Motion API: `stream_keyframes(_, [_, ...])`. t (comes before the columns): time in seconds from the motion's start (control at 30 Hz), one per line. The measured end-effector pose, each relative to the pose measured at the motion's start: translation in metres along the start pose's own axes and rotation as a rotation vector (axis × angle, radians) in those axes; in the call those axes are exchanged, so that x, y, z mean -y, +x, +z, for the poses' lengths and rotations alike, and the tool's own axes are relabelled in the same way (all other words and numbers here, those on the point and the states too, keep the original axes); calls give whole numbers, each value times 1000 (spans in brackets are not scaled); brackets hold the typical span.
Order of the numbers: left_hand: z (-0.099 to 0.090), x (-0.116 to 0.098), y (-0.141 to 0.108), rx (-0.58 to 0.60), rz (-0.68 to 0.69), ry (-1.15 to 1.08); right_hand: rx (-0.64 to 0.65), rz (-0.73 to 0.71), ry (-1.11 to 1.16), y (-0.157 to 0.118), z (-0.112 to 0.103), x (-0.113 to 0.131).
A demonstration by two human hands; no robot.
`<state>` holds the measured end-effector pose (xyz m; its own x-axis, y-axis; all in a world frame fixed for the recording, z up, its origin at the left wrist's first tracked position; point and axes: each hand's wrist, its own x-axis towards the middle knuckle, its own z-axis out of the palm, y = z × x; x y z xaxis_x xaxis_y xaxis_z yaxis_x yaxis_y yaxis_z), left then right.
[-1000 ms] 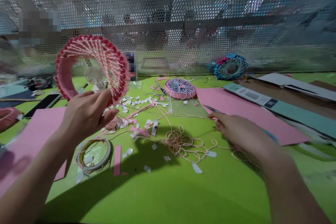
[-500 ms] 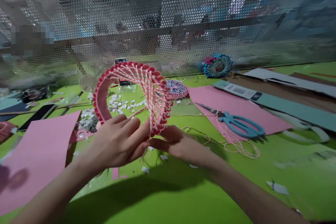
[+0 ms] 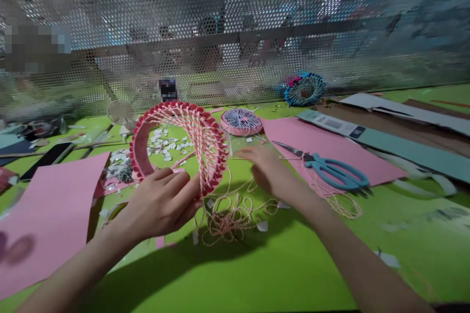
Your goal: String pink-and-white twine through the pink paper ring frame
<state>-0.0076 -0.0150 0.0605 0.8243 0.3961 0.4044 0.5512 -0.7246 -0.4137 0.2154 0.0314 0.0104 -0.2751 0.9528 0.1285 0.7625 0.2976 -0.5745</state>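
My left hand (image 3: pixel 165 203) is closed round the lower edge of a pink ring (image 3: pixel 141 154) with a scalloped, deeper-pink rim. Pink-and-white string (image 3: pixel 205 144) crisscrosses the ring's right part; the ring stands upright, tilted a little. To its right, my right hand (image 3: pixel 270 168) is raised with the fingers drawn together at a thin strand of the string; the fingertips are partly hidden. Below, between the hands, a loose tangle of the same string (image 3: pixel 227 225) lies on the green table (image 3: pixel 279 274).
Blue-handled scissors (image 3: pixel 338 173) lie on pink paper (image 3: pixel 293 139) at the right. Behind are a round purple-and-pink woven piece (image 3: pixel 242 122) and a blue woven ring (image 3: pixel 305 90). More pink paper (image 3: pixel 55 205), paper scraps (image 3: pixel 169 144) and a dark phone (image 3: pixel 47 160) are leftward.
My right hand has left the ring's lower edge and moved up and right. The ring has dropped slightly leftward in my left hand. The string tangle now shows between the hands.
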Motion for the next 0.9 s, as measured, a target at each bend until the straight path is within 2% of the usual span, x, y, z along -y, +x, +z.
stream_keyframes(0.07, [3, -2, 1, 21, 1, -33, 246, -128, 340, -11, 14, 18])
stream_keyframes(0.13, [5, -4, 2, 38, 6, -65, 364, -156, 580, -18, 28, 32])
stream_keyframes(0.2, [7, -5, 2, 41, 11, -78, 293, -143, 559, -17, 36, 37])
stream_keyframes(0.27, [7, -6, 2, 32, 15, -71, 149, -110, 390, -9, 36, 29])
stream_keyframes(0.43, [10, -5, 0, 42, 7, -61, -123, 33, 107, 14, 14, -5])
stream_keyframes(0.5, [12, -4, -1, 60, 1, -67, -188, 33, 56, 13, 8, -5])
stream_keyframes(0.53, [14, -5, -1, 67, 1, -74, -178, -4, 75, 9, 7, 0])
stream_keyframes(0.57, [15, -5, -1, 72, 3, -82, -130, -48, 129, 5, 8, 7])
stream_keyframes(0.63, [18, -7, -1, 83, 4, -103, 96, -114, 330, -5, 14, 22])
stream_keyframes(0.7, [19, -9, -2, 86, 7, -127, 351, -69, 572, -14, 21, 32])
stream_keyframes(0.73, [19, -10, -2, 85, 5, -140, 433, -15, 673, -16, 24, 35])
stream_keyframes(0.8, [20, -10, -3, 78, 0, -174, 495, 40, 845, -19, 29, 34])
stream_keyframes(0.9, [21, -10, -3, 48, -12, -222, 520, -33, 1038, -14, 29, 26])
